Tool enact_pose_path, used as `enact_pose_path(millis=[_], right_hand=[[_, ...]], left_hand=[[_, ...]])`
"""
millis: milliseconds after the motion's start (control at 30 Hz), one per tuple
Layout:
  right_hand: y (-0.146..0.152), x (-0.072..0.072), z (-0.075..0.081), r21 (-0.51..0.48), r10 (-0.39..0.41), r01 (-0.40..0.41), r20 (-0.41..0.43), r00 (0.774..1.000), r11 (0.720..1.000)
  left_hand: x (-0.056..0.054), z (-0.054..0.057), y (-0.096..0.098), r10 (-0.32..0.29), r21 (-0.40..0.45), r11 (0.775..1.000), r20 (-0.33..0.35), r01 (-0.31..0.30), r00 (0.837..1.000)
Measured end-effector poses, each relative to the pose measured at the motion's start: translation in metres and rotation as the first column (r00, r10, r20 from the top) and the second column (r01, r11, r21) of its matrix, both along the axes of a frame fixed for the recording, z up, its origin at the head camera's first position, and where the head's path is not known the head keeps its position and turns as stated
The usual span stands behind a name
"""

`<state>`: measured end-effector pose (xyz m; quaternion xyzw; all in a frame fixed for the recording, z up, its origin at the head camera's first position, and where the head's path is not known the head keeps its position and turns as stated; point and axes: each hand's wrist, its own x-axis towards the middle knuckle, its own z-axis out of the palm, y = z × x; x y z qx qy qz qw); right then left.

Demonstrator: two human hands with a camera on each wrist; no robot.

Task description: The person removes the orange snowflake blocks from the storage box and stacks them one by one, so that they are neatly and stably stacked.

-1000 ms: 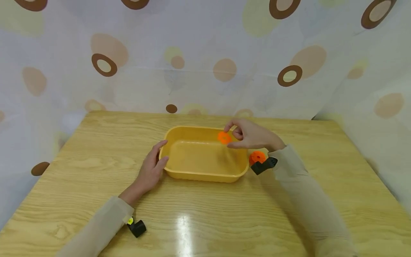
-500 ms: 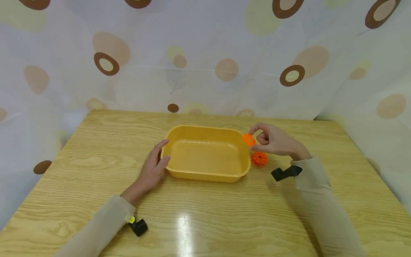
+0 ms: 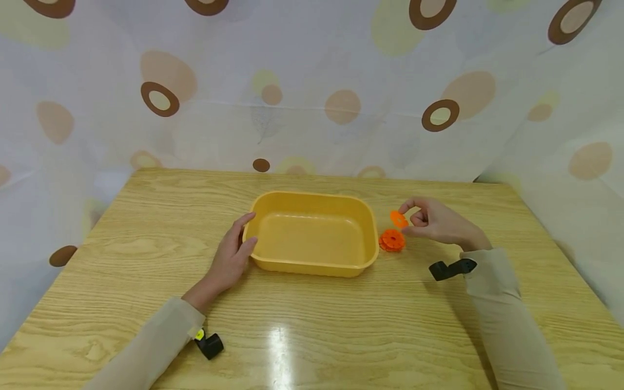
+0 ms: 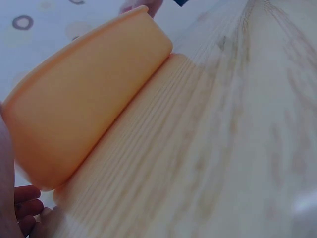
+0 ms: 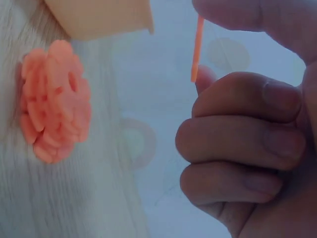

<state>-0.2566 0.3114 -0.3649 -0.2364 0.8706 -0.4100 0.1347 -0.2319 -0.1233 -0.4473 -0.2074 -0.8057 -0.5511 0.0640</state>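
A yellow rectangular plastic basin (image 3: pixel 312 265) sits mid-table in the head view. At its left end my left hand (image 3: pixel 228 259) grips the rim, thumb and index finger over the edge; in the left wrist view the other fingers curl by the outer wall. My right hand (image 3: pixel 441 222), right of the basin, pinches an orange flower-shaped disc (image 3: pixel 397 219) between thumb and index finger. The right wrist view shows this disc edge-on, the remaining fingers folded into the palm. Below it, a small stack of similar orange discs (image 3: pixel 392 240) lies beside the basin's right end.
The wooden table (image 3: pixel 312 336) extends around the basin on every side. A patterned cloth (image 3: pixel 302 65) hangs behind its back edge and along both sides. Each sleeve carries a small black wrist camera (image 3: pixel 441 270).
My right hand has moved right with the orange disc, from over the basin's right part to above the stack outside it. The left hand stays on the rim.
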Motion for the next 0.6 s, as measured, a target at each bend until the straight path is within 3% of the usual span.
enact_pose_path(millis=[267, 367, 600], right_hand=[[0.001, -0.005, -0.016, 0.151, 0.008, -0.015, 0.044, 0.999, 0.988], [0.001, -0.006, -0.020, 0.169, -0.006, -0.011, 0.096, 0.995, 0.986], [-0.001, -0.008, -0.024, 0.200, -0.015, -0.009, 0.120, 0.993, 0.980]], left_hand=[[0.001, 0.001, 0.000, -0.005, 0.004, 1.000, -0.001, 0.005, 1.000], [0.000, 0.000, 0.000, -0.006, 0.002, 1.000, -0.004, 0.006, 1.000], [0.000, 0.000, 0.000, -0.009, 0.013, 1.000, -0.001, 0.009, 1.000]])
